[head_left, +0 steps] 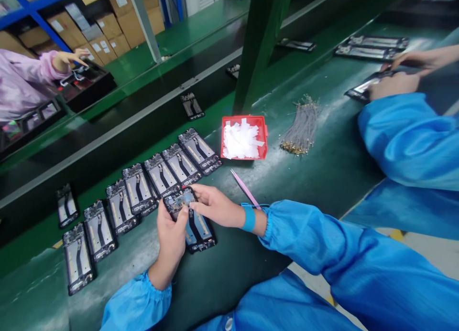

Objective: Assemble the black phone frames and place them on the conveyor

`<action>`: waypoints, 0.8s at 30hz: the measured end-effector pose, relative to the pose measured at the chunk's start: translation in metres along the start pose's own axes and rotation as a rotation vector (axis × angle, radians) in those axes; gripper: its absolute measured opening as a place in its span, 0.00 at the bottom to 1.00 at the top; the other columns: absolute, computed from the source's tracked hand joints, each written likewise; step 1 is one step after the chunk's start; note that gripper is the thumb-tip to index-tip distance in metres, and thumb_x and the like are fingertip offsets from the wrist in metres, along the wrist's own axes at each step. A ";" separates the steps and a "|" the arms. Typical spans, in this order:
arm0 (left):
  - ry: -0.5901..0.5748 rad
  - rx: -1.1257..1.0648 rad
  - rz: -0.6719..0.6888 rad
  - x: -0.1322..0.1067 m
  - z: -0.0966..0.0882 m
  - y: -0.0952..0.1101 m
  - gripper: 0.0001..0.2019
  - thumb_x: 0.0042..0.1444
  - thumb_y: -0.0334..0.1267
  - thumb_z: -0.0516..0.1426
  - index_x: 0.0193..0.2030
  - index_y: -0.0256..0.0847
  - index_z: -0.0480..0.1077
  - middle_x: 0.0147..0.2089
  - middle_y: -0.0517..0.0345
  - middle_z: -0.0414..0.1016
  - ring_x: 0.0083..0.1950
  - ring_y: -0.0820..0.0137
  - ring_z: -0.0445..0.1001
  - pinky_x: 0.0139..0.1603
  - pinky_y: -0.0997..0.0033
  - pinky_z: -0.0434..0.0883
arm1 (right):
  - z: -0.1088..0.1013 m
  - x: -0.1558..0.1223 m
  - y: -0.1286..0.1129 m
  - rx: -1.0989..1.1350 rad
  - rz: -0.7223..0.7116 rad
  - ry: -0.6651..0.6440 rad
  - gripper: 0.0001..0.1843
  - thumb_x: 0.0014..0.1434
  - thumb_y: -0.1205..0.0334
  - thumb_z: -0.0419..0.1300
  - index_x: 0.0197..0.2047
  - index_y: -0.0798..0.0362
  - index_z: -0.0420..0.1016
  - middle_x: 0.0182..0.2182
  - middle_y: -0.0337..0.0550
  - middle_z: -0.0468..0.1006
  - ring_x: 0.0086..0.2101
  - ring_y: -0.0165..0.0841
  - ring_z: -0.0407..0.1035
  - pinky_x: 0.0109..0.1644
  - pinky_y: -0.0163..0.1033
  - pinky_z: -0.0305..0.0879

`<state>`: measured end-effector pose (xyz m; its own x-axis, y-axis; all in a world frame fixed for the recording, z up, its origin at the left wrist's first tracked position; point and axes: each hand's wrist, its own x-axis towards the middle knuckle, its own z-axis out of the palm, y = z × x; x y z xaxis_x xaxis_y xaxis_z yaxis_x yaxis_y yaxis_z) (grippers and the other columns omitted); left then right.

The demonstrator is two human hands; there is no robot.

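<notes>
An opened phone [195, 230], its circuit board and black flex cable showing, is held over the green bench. My left hand [172, 233] grips its left edge, thumb on the board. At the phone's upper right, my right hand [215, 204] is closed on the edge with its thumb pressing near the board; a blue band circles that wrist. Behind the held phone runs a slanted row of several similar opened phones [122, 207]. Pink tweezers [245, 187] lie just beyond my right wrist. A red tray [265, 130] of white paper strips stands farther back.
A bundle of thin grey cables [301, 125] lies right of the tray. A green post [256, 49] rises behind it. More phones [192, 106] rest on the sunken strip. At right a co-worker's hands [398, 82] hold a phone; another person's hand [70, 58] is across the line.
</notes>
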<state>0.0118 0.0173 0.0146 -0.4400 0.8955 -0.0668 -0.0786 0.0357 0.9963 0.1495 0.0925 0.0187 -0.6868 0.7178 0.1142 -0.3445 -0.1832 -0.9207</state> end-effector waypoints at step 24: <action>0.089 0.353 -0.066 0.178 -0.012 0.050 0.22 0.66 0.43 0.57 0.63 0.37 0.70 0.55 0.42 0.80 0.52 0.59 0.81 0.52 0.60 0.78 | -0.022 0.009 0.022 -0.461 0.077 0.232 0.31 0.67 0.36 0.51 0.60 0.51 0.62 0.39 0.44 0.70 0.36 0.37 0.70 0.37 0.43 0.72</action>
<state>-0.0809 0.1728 0.0517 -0.5215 0.8447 -0.1206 0.1969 0.2566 0.9463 0.1503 0.1099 -0.0088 -0.5210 0.8536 0.0025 0.0546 0.0362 -0.9979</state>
